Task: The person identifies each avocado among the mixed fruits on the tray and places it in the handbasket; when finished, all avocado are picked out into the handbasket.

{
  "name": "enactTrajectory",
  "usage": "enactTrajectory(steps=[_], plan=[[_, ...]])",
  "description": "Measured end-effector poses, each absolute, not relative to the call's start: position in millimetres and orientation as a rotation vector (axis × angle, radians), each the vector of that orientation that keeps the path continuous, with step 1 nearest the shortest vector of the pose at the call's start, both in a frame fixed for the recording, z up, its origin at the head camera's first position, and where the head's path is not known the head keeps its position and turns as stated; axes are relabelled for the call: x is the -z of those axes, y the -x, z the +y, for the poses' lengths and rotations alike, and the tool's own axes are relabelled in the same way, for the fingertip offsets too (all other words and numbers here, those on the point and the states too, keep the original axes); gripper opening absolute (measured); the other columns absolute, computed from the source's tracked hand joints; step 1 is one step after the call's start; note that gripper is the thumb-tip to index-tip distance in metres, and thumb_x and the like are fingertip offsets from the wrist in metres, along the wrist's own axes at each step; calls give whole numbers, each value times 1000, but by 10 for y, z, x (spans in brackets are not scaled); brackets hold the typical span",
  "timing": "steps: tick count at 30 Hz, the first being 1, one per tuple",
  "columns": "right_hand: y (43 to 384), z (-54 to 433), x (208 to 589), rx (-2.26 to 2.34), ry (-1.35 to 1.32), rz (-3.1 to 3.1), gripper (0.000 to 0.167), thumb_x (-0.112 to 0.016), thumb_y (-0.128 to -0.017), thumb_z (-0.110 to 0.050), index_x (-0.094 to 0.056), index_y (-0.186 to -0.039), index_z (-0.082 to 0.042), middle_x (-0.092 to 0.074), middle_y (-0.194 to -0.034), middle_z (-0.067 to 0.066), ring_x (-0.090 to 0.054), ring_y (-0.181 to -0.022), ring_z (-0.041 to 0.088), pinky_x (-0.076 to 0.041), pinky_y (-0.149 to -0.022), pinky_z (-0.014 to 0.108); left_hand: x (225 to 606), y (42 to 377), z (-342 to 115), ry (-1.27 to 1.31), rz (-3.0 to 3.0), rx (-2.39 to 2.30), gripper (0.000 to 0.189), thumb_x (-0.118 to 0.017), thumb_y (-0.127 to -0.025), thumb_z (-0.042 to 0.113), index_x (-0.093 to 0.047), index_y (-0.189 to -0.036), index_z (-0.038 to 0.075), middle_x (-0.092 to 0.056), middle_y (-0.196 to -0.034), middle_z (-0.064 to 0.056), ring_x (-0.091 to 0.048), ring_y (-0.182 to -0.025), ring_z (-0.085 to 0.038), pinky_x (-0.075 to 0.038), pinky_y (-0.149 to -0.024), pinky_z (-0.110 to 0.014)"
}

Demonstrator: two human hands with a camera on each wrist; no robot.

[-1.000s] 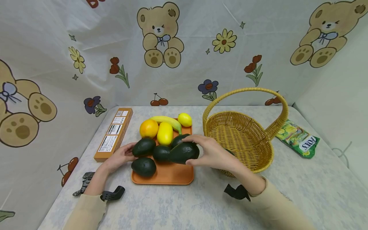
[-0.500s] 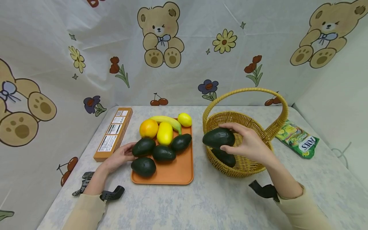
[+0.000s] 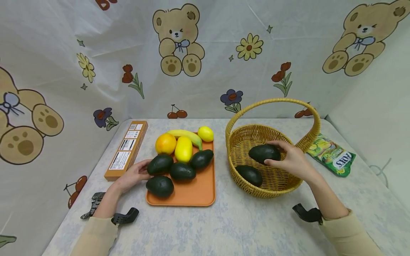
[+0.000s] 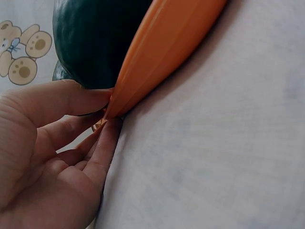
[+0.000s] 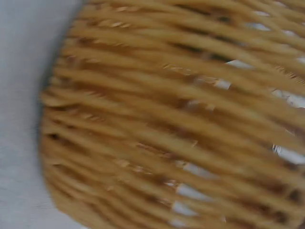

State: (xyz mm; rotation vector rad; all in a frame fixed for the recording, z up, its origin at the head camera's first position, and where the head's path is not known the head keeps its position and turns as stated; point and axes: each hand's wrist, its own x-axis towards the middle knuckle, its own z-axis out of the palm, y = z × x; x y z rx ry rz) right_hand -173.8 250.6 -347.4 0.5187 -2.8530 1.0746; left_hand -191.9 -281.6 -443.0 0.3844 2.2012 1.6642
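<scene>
Inside the wicker basket, my right hand grips a dark green avocado from its right end. Another avocado lies in the basket, nearer the front. My left hand pinches the left rim of the orange tray; the left wrist view shows thumb and fingers on either side of the rim. Several avocados lie on the tray, one avocado right beside the left fingertips. The right wrist view is filled by the blurred basket wall, which hides the right hand.
At the tray's back lie an orange, a yellow oblong fruit, a banana and a lemon. A long box stands left of the tray. Right of the basket lies a green packet. The basket handle arches high.
My right hand has carried the avocado from over the tray rightward and down into the basket. The left hand stays at the tray's rim.
</scene>
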Motion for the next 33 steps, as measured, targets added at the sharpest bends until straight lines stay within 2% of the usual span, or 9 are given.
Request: enactTrajectory(steps=[14, 18, 26, 33], plan=[[1872, 2597, 3763, -911, -502, -2941, 67, -73, -82, -36, -48, -132, 0, -54, -119, 25, -55, -98, 38, -46, -76, 51, 4459, 1931, -2820, -382, 2197, -1670, 65, -63, -86, 1, -32, -143, -2, -41, -139, -23, -48, -120, -28, -44, -91, -25], [1888, 2589, 3782, -890, -505, -2945, 65, -74, -82, -33, -48, -131, 2, -54, -119, 27, -55, -100, 40, -47, -77, 51, 4461, 1933, -2823, -382, 2194, -1674, 65, -62, -85, -1, -32, -143, -2, -42, -138, -23, -49, -119, -26, -45, -91, -25], [1925, 2594, 3789, -936, -484, -2929, 48, -70, -84, -17, -53, -124, 4, -56, -117, 25, -52, -106, 41, -43, -84, 54, 4458, 1929, -2818, -383, 2188, -1681, 64, -62, -86, -1, -32, -143, -3, -42, -138, -23, -50, -117, -22, -46, -90, -25], [1900, 2587, 3729, -951, -488, -2925, 52, -69, -87, -23, -51, -127, 5, -53, -122, 26, -50, -111, 43, -41, -89, 56, 4462, 1927, -2819, -385, 2199, -1674, 63, -62, -86, 0, -33, -142, -2, -43, -137, -22, -51, -116, -21, -46, -89, -25]])
